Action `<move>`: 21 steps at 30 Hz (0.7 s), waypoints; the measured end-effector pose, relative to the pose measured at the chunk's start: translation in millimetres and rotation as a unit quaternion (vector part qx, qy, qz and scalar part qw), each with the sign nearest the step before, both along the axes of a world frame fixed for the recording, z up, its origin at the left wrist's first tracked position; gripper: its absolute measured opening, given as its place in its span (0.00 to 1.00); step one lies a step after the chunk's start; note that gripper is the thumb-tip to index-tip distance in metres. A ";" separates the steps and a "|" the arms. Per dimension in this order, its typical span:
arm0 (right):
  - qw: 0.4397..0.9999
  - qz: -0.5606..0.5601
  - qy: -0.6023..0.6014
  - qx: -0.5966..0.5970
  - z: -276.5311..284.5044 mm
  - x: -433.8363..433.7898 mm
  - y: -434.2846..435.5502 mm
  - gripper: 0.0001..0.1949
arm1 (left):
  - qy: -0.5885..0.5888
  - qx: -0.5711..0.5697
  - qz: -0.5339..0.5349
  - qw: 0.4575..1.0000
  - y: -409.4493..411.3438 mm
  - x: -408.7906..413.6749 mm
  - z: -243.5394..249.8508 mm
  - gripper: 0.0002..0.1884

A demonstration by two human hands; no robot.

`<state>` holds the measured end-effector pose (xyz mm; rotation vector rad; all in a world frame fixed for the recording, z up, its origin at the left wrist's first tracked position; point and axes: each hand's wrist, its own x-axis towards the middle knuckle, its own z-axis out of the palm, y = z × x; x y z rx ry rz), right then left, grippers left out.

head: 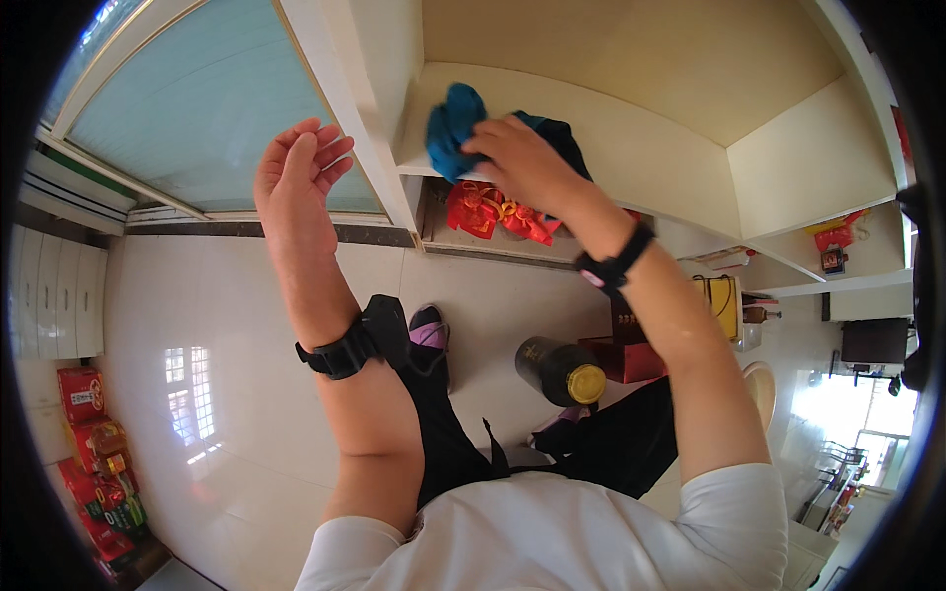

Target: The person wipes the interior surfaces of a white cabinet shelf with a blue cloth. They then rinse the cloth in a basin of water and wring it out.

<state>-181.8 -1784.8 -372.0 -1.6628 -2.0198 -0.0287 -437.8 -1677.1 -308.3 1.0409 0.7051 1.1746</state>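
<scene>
My right hand (521, 159) is at a cream shelf (628, 155), its fingertips gripping a crumpled teal cloth (454, 133); motion blurs both. Behind that hand a darker piece of cloth (554, 137) lies on the same shelf, partly hidden, and I cannot tell if it belongs to the teal one. My left hand (301, 166) is raised to the left of the shelf, in front of a frosted glass door (199, 111). It is empty, with loosely bent fingers somewhat apart. Red bags with gold ties (502, 210) sit in the lower compartment beneath my right hand.
A big dark jar with a yellow lid (547, 366) stands on the tiled floor by my feet, beside a red box (621, 358). A yellow box (717, 303) is further right. Red packages (96, 458) and a bottle of oil (109, 437) line the left wall.
</scene>
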 end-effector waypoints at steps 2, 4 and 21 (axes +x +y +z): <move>0.998 0.016 -0.008 -0.055 14.3 18.9 -29.2 0.13 | 0.003 -0.001 -0.008 1.000 -3.3 1.0 -2.1 0.11; 0.991 -0.021 -0.049 -0.124 34.2 46.6 -42.0 0.12 | 0.003 0.006 0.002 1.000 -2.8 -1.2 -0.8 0.12; 0.954 -0.207 -0.148 -0.162 9.5 63.2 19.9 0.35 | 0.009 0.000 0.026 1.000 -6.7 -6.0 3.3 0.11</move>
